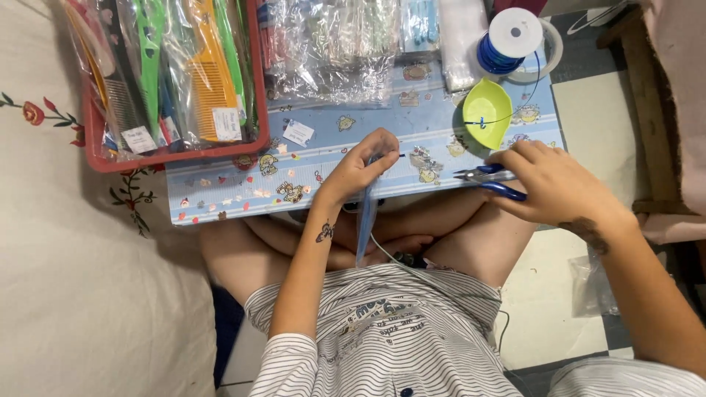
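My left hand is pinched on a thin blue strip that hangs down over my crossed legs, with a small dark tip poking out toward the right. My right hand grips blue-handled pliers, whose metal jaws point left toward the left hand, a short gap apart. Both hands hover over the near edge of a light-blue lap table covered in cartoon stickers. A thin blue wire runs from a blue spool across a lime-green dish just beyond the pliers.
A red tray at the table's far left holds bagged combs in orange, green and black. Clear plastic packets lie behind the hands. A flowered cream cloth is at left; wooden furniture stands at right on a tiled floor.
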